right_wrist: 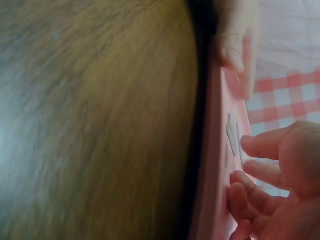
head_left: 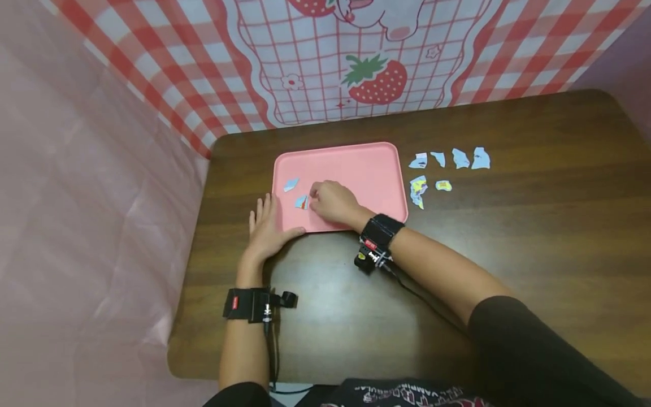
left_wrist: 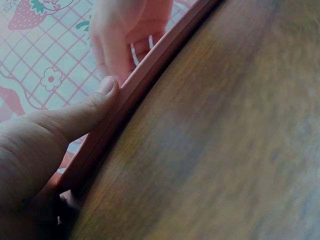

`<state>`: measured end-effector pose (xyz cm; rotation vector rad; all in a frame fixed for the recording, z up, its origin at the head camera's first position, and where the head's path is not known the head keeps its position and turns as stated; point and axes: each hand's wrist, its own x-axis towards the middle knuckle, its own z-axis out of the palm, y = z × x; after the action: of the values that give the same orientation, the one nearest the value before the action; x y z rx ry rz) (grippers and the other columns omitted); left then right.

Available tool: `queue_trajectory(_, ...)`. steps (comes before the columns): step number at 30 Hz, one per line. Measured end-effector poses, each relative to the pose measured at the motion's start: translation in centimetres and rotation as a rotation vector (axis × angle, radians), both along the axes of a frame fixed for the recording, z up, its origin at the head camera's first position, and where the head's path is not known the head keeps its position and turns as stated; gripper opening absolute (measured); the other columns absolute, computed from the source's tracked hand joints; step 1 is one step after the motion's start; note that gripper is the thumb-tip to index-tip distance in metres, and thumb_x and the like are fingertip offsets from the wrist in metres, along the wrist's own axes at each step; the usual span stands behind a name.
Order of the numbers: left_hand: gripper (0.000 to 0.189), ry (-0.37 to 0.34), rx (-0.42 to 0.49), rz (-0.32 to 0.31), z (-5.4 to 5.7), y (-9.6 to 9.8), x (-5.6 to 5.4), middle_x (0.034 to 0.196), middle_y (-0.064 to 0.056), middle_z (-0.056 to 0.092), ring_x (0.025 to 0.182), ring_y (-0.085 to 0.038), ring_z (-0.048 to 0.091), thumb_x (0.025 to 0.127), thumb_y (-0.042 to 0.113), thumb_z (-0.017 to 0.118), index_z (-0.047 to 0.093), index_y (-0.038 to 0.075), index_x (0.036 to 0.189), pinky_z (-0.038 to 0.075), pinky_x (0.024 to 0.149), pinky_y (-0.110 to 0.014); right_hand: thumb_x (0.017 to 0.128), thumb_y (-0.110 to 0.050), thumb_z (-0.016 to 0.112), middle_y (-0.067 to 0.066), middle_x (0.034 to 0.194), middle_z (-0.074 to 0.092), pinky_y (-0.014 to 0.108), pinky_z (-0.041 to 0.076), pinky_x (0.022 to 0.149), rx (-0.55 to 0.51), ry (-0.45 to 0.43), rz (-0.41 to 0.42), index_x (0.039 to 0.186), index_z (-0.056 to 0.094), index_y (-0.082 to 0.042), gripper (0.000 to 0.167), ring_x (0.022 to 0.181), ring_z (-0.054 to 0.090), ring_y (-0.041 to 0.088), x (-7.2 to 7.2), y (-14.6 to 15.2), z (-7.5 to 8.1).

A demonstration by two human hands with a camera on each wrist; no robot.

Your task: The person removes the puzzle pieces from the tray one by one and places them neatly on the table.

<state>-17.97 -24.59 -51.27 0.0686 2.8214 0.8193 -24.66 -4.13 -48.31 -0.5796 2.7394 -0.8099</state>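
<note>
A pink tray (head_left: pixel 356 169) lies on the table, bearing two torn paper pieces: a plain light-blue piece (head_left: pixel 291 185) and a blue piece with a red mark (head_left: pixel 302 202). My right hand (head_left: pixel 333 200) is low over the tray, fingers bent, the tips just right of the red-marked piece. Seen from the right wrist, the fingertips (right_wrist: pixel 246 141) are beside the paper (right_wrist: pixel 231 135); no grip on it shows. My left hand (head_left: pixel 267 229) rests at the tray's near left corner with fingers straight, its thumb (left_wrist: pixel 106 86) along the front rim.
Right of the tray, several torn paper pieces (head_left: pixel 460 159) lie in a row on the wooden table (head_left: pixel 534 226). Below them are a yellow-patterned piece (head_left: pixel 418 189) and a small yellow one (head_left: pixel 443 185). A checked strawberry cloth (head_left: pixel 315 68) hangs behind the table.
</note>
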Motion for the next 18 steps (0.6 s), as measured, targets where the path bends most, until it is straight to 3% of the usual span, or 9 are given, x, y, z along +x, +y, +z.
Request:
queue_trajectory(4, 0.119, 0.008, -0.003, 0.001, 0.1, -0.1, -0.2, 0.168, -0.015, -0.005, 0.153, -0.032, -0.014, 0.083, 0.066, 0.069, 0.002, 0.007, 0.162, -0.009, 0.119, -0.055, 0.094, -0.030, 0.069, 0.011, 0.116, 0.067, 0.046, 0.053, 0.087, 0.038, 0.057, 0.009, 0.129, 0.065, -0.008, 0.042, 0.106, 0.064, 0.025, -0.1, -1.3, -0.3)
queue_trajectory(9, 0.120, 0.004, 0.011, -0.003, 0.0, 0.0, -0.1, 0.168, -0.015, -0.005, 0.153, -0.032, -0.013, 0.083, 0.066, 0.070, 0.002, 0.006, 0.162, -0.009, 0.119, -0.055, 0.094, -0.032, 0.070, 0.009, 0.108, 0.066, 0.047, 0.053, 0.081, 0.092, 0.118, 0.014, 0.121, 0.070, -0.009, 0.035, 0.098, 0.064, 0.026, 0.1, -1.8, -0.7)
queue_trajectory(18, 0.119, 0.003, 0.007, 0.000, 0.2, 0.0, 0.0, 0.168, -0.015, -0.005, 0.153, -0.032, -0.013, 0.084, 0.064, 0.070, 0.002, 0.006, 0.162, -0.010, 0.119, -0.055, 0.091, -0.028, 0.073, 0.007, 0.101, 0.063, 0.046, 0.051, 0.082, 0.059, 0.089, -0.011, 0.113, 0.068, -0.009, 0.029, 0.094, 0.061, 0.023, 0.0, -1.9, -1.0)
